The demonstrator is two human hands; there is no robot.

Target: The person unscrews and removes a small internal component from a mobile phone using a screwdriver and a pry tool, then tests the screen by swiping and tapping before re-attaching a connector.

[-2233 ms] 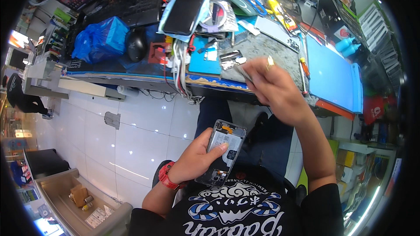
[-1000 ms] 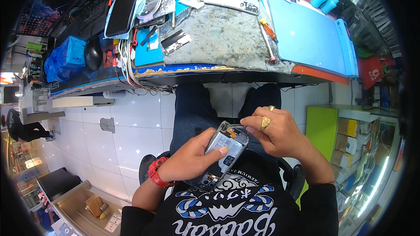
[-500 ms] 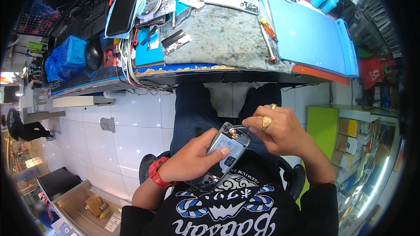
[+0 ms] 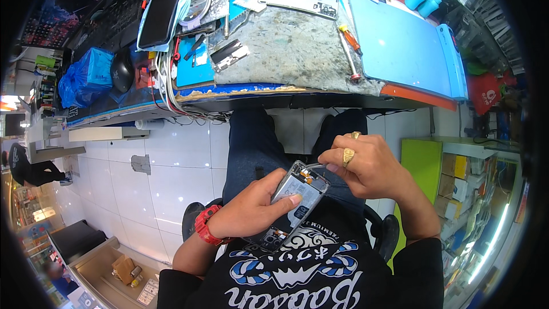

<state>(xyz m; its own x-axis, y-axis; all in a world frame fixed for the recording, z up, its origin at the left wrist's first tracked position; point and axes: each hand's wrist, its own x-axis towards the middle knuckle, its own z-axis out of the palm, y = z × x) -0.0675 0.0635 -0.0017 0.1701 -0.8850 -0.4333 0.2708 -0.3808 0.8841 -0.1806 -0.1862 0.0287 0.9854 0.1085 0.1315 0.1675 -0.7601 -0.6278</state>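
Observation:
An opened smartphone (image 4: 311,195) lies tilted over my lap, its back off, with the battery and orange flex connectors showing. My left hand (image 4: 260,203), a red watch on its wrist, is closed round the phone's side, the thumb pressing on the battery. At the phone's upper end, my right hand (image 4: 366,166) pinches slim metal tweezers (image 4: 313,166). Their tip meets the phone near the top connectors; the exact contact point is too small to make out. Two gold rings sit on that hand's fingers.
A worn grey work mat (image 4: 280,46) covers the bench ahead, with a screwdriver (image 4: 350,39), loose phone parts (image 4: 230,54) and a light-blue pad (image 4: 400,51) on it. Another phone (image 4: 162,14) rests at the left. A green-sided glass cabinet (image 4: 420,177) stands to my right.
My right hand and the tweezers have shifted very slightly at the phone's upper end. The phone has tilted a little; my left hand keeps its hold.

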